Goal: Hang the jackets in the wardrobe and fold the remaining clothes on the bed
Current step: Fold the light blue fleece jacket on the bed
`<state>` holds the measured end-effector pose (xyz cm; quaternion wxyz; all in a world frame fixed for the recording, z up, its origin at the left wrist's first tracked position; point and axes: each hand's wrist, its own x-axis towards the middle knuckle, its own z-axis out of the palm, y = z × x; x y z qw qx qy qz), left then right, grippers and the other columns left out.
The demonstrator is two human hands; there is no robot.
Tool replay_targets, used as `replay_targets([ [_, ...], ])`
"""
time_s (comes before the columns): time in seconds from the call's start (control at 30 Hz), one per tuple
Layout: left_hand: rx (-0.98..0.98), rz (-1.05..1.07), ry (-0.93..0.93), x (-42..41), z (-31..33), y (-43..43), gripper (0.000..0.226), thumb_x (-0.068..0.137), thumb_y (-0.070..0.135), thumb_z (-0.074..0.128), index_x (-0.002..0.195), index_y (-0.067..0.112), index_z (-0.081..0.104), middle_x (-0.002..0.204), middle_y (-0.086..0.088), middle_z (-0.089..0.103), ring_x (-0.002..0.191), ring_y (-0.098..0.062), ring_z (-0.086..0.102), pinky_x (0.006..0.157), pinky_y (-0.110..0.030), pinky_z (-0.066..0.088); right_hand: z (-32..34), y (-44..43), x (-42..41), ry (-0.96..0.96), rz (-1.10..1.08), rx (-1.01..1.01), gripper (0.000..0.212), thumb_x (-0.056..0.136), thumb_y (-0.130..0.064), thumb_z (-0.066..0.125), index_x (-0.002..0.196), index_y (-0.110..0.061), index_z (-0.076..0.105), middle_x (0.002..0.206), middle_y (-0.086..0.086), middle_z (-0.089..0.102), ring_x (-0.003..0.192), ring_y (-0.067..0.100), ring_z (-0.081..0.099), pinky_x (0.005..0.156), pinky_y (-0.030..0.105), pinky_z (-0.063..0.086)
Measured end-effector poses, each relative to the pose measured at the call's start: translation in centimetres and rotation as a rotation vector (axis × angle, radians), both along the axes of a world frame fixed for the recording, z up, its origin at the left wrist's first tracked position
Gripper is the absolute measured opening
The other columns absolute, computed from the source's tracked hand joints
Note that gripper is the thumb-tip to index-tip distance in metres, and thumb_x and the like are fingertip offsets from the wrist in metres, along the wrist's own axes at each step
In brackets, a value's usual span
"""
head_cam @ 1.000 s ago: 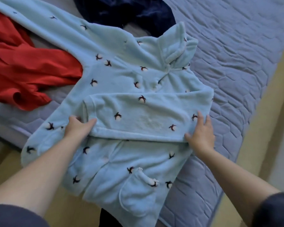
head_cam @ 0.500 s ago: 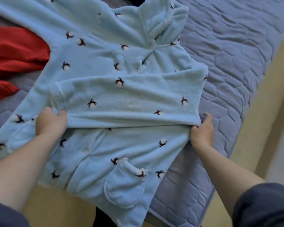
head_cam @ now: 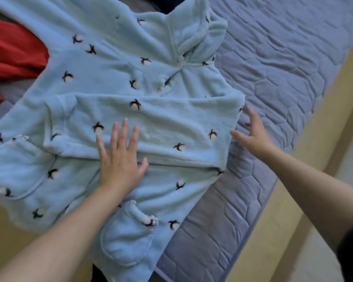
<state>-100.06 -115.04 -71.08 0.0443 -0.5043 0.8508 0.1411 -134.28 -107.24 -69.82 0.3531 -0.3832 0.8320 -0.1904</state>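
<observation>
A light blue fleece top (head_cam: 114, 74) with small dark-and-white flower motifs lies spread face up on the bed, collar toward the far side, one sleeve folded across its chest. My left hand (head_cam: 120, 157) presses flat on the lower edge of that folded sleeve, fingers straight and spread. My right hand (head_cam: 253, 133) hovers at the top's right edge by the sleeve fold, fingers spread and blurred, holding nothing. Two pockets with frilled trim show near the hem, which hangs over the bed's near edge.
A red garment (head_cam: 12, 55) lies at the left, partly under the blue top. A dark garment (head_cam: 163, 5) peeks out beyond the collar. The quilted blue-grey mattress cover (head_cam: 289, 64) stretches right to the bed's edge, with pale floor (head_cam: 293, 231) beyond.
Both hands let go of the folded sleeve's ends. My left hand slid right to press flat on the sleeve's middle; my right hand lifted off and opened beside the top.
</observation>
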Motion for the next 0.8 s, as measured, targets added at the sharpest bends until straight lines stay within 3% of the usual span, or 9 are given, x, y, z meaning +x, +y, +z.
replay_targets([
  [0.1, -0.035, -0.27, 0.049, -5.5, -1.0, 3.9, 0.092, 0.07, 0.048, 0.069, 0.147, 0.014, 0.034, 0.157, -0.014, 0.02, 0.145, -0.032, 0.019, 0.109, -0.068, 0.015, 0.3, -5.0, -2.7, 0.172, 0.115, 0.032, 0.065, 0.084, -0.011, 0.061, 0.142, -0.026, 0.036, 0.129, 0.004, 0.051, 0.087, 0.014, 0.058, 0.078, 0.026, 0.041],
  [0.2, -0.11, -0.53, 0.097, -10.2, -2.7, 7.1, 0.083, 0.068, 0.045, 0.068, 0.143, 0.021, 0.043, 0.155, -0.01, 0.029, 0.142, -0.028, 0.028, 0.105, -0.069, 0.021, 0.0, -8.5, -5.1, 0.234, 0.425, 0.15, 0.054, 0.079, -0.008, 0.061, 0.13, -0.021, 0.051, 0.109, -0.002, 0.053, 0.065, 0.005, 0.051, 0.07, 0.023, 0.037],
  [0.27, -0.133, -0.615, 0.064, -12.1, -4.1, 8.4, 0.073, 0.077, 0.042, 0.059, 0.145, 0.023, 0.04, 0.155, -0.007, 0.03, 0.142, -0.025, 0.029, 0.107, -0.068, 0.021, -0.1, -10.1, -6.4, 0.217, 0.57, 0.284, 0.038, 0.08, -0.014, 0.065, 0.117, -0.022, 0.058, 0.093, -0.007, 0.056, 0.07, 0.005, 0.053, 0.068, 0.024, 0.037],
  [0.37, -0.083, -0.654, -0.042, -12.7, -5.9, 9.3, 0.067, 0.086, 0.042, 0.041, 0.15, 0.024, 0.03, 0.157, -0.005, 0.022, 0.144, -0.023, 0.023, 0.11, -0.063, 0.012, -0.1, -11.7, -7.7, 0.316, 0.717, 0.382, 0.011, 0.087, -0.028, 0.063, 0.098, -0.025, 0.061, 0.098, -0.003, 0.063, 0.085, 0.018, 0.055, 0.073, 0.027, 0.035],
  [0.47, -0.015, -0.644, -0.087, -12.5, -6.6, 9.3, 0.066, 0.088, 0.039, 0.026, 0.151, 0.022, 0.023, 0.159, -0.005, 0.017, 0.146, -0.023, 0.018, 0.113, -0.064, 0.009, -0.5, -11.7, -8.3, 0.509, 0.745, 0.393, 0.008, 0.091, -0.031, 0.057, 0.093, -0.023, 0.06, 0.099, 0.002, 0.063, 0.086, 0.024, 0.052, 0.074, 0.035, 0.044],
  [0.53, 0.033, -0.671, -0.098, -12.8, -6.5, 9.2, 0.067, 0.09, 0.037, 0.025, 0.153, 0.02, 0.013, 0.16, -0.006, 0.006, 0.148, -0.024, 0.008, 0.113, -0.063, -0.002, -1.0, -11.0, -7.8, 0.655, 0.69, 0.458, 0.008, 0.093, -0.026, 0.051, 0.089, -0.021, 0.055, 0.102, 0.008, 0.06, 0.088, 0.03, 0.054, 0.073, 0.038, 0.047],
  [0.63, 0.121, -0.714, -0.094, -13.0, -5.0, 8.5, 0.07, 0.094, 0.041, 0.032, 0.153, 0.02, 0.0, 0.161, -0.006, -0.009, 0.148, -0.024, -0.008, 0.108, -0.059, -0.021, -1.9, -9.3, -5.0, 0.754, 0.492, 0.373, 0.026, 0.091, -0.016, 0.047, 0.116, -0.012, 0.052, 0.126, 0.015, 0.047, 0.116, 0.035, 0.046, 0.089, 0.046, 0.04],
  [0.7, 0.064, -0.669, -0.058, -12.1, -3.1, 7.4, 0.068, 0.091, 0.045, 0.037, 0.152, 0.021, 0.018, 0.161, -0.007, 0.007, 0.148, -0.024, 0.006, 0.112, -0.061, -0.007, -1.6, -7.9, -1.3, 0.703, 0.376, 0.295, 0.049, 0.09, -0.018, 0.044, 0.138, -0.015, 0.034, 0.15, 0.013, 0.025, 0.138, 0.034, 0.023, 0.107, 0.053, 0.025],
  [0.8, -0.084, -0.337, 0.044, -8.3, -0.8, 3.2, 0.068, 0.084, 0.046, 0.048, 0.146, 0.02, 0.039, 0.155, -0.009, 0.028, 0.143, -0.027, 0.026, 0.11, -0.063, 0.015, -1.2, -5.8, 5.0, 0.66, 0.422, 0.215, 0.063, 0.095, -0.029, 0.038, 0.152, -0.025, 0.01, 0.161, 0.002, -0.002, 0.148, 0.028, -0.006, 0.115, 0.059, 0.005],
])
